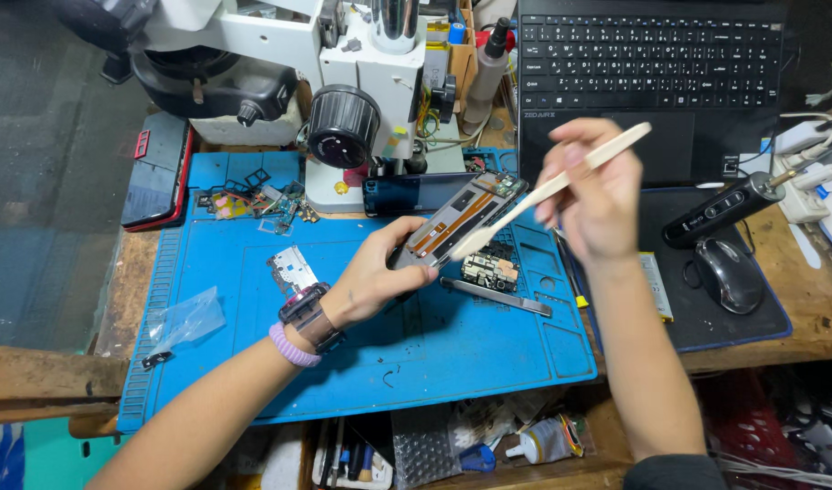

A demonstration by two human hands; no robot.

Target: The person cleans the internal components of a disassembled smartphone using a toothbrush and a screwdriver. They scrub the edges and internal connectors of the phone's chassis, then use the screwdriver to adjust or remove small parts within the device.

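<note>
Clamped around an opened phone (457, 220), my left hand (380, 277) holds it tilted above the blue work mat (362, 354), fingers curled under its lower end with the exposed insides facing up. My right hand (597, 195) pinches a pale flat pry stick (548, 189) between thumb and fingers, closed tight on it; the stick's lower tip rests on the phone near its middle. Just below the phone, a small circuit board (489, 269) and a pair of metal tweezers (496, 297) lie on the mat. At the mat's left edge I see a clear plastic bag (187, 319); what it contains I cannot tell. A microscope (343, 100) stands behind the mat.
</note>
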